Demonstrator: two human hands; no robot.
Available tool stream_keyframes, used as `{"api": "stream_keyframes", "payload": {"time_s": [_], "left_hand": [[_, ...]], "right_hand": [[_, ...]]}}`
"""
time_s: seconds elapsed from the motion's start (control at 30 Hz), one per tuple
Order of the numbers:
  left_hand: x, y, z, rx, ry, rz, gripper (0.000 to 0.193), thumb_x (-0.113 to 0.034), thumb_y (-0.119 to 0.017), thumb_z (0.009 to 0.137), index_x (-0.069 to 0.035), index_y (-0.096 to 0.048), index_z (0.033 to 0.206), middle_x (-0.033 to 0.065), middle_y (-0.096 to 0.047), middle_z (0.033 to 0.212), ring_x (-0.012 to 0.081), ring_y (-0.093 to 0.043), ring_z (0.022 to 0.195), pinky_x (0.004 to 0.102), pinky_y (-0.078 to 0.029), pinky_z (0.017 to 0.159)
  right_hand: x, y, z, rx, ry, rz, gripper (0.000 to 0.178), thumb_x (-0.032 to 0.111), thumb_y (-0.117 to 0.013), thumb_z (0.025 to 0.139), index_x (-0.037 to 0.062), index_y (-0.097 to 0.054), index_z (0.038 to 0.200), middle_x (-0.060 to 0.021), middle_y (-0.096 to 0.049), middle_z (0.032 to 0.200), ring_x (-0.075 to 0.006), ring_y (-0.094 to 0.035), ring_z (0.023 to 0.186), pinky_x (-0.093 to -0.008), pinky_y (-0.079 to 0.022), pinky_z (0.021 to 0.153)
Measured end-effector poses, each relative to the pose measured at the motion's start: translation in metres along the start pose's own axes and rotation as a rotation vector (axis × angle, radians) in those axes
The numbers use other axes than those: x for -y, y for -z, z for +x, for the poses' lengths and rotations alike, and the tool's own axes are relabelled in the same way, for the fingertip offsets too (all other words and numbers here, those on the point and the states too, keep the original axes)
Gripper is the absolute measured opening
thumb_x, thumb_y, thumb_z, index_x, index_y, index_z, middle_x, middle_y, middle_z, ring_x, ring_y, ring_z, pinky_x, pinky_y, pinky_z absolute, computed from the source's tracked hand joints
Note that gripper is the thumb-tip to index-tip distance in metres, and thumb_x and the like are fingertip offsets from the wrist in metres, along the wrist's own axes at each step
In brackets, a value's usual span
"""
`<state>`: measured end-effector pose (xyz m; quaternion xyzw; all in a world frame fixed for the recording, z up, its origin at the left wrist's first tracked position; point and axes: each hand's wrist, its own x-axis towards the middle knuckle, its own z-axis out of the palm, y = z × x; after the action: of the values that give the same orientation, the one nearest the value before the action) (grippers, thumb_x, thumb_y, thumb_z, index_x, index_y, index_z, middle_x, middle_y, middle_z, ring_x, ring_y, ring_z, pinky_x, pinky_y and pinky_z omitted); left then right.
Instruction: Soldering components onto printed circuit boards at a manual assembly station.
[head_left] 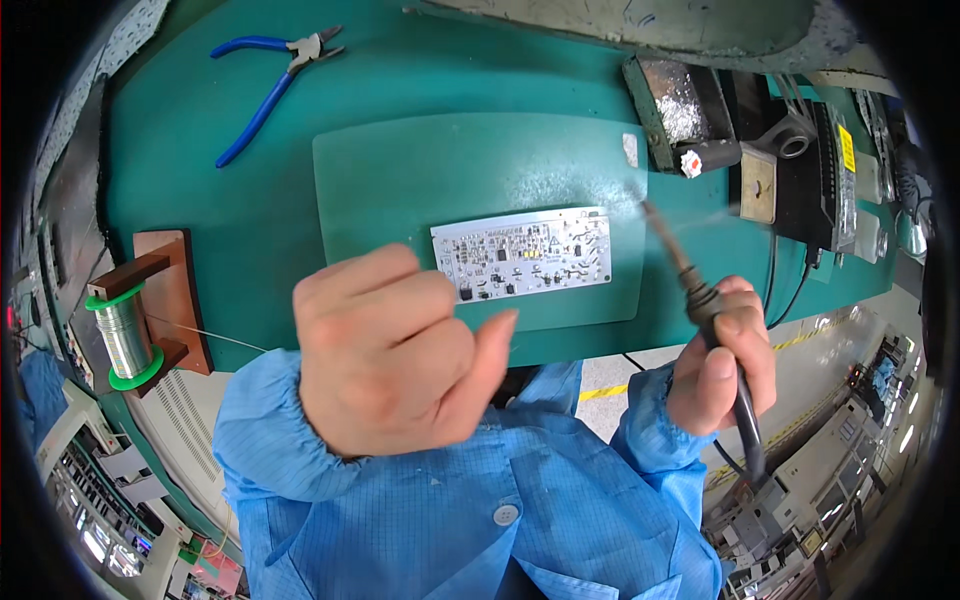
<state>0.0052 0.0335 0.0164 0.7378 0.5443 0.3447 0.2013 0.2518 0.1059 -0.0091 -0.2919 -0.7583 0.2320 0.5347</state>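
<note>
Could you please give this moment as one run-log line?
left hand: curled, contents unclear, nearest circuit board | right hand: gripping soldering iron | circuit board: on translucent mat | solder spool: on brown stand

The surface (pixel 180 120) is green; the circuit board (pixel 522 255) is white. Wire spool (pixel 122 335) at 9 o'clock: green-flanged. Jacket (pixel 430 530) at 6 o'clock: blue, fine-grid pattern.
</note>
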Motion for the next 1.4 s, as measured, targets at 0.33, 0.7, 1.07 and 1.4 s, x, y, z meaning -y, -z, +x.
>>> {"api": "stream_keyframes", "payload": {"time_s": [0.33,0.7,1.07,1.4], "left_hand": [[0.015,-0.006,-0.003,-0.008,0.037,0.100,0.039,-0.006,-0.077,0.053,-0.004,-0.055,0.085,0.0109,-0.060,0.092,0.0288,-0.059,0.078,0.0376,-0.049,0.066],[0.013,0.059,-0.041,-0.212,0.562,-1.570,0.054,-0.033,-0.057,0.087,0.007,-0.044,0.120,0.0227,-0.058,0.111,0.0364,-0.064,0.094,0.0437,-0.057,0.069],[0.079,0.190,0.065,-0.145,0.539,0.124,0.032,-0.023,-0.069,0.077,0.001,-0.062,0.097,0.0123,-0.067,0.082,0.0171,-0.064,0.073,0.0307,-0.051,0.068],[0.261,0.123,0.255,-0.367,0.794,0.816,0.045,-0.042,-0.060,0.075,-0.005,-0.062,0.101,0.0165,-0.067,0.096,0.0330,-0.064,0.091,0.0421,-0.050,0.080]], "right_hand": [[-0.019,-0.011,-0.008,0.115,-0.167,-0.324,0.031,0.011,-0.057,0.084,-0.0060,-0.057,0.110,-0.0198,-0.061,0.102,-0.0335,-0.057,0.093,-0.0398,-0.044,0.084],[-0.016,-0.006,-0.009,-0.012,-0.233,-0.254,0.036,0.013,-0.052,0.089,-0.0084,-0.052,0.118,-0.0237,-0.058,0.108,-0.0322,-0.057,0.099,-0.0388,-0.044,0.089],[-0.009,0.003,-0.036,-0.007,-0.180,-0.180,0.039,0.014,-0.045,0.091,-0.0081,-0.046,0.124,-0.0255,-0.052,0.119,-0.0354,-0.054,0.109,-0.0441,-0.039,0.096],[-0.022,0.009,-0.057,-0.095,-0.231,-0.182,0.045,0.019,-0.047,0.093,-0.0095,-0.041,0.127,-0.0270,-0.045,0.126,-0.0406,-0.053,0.111,-0.0488,-0.040,0.097]]}}
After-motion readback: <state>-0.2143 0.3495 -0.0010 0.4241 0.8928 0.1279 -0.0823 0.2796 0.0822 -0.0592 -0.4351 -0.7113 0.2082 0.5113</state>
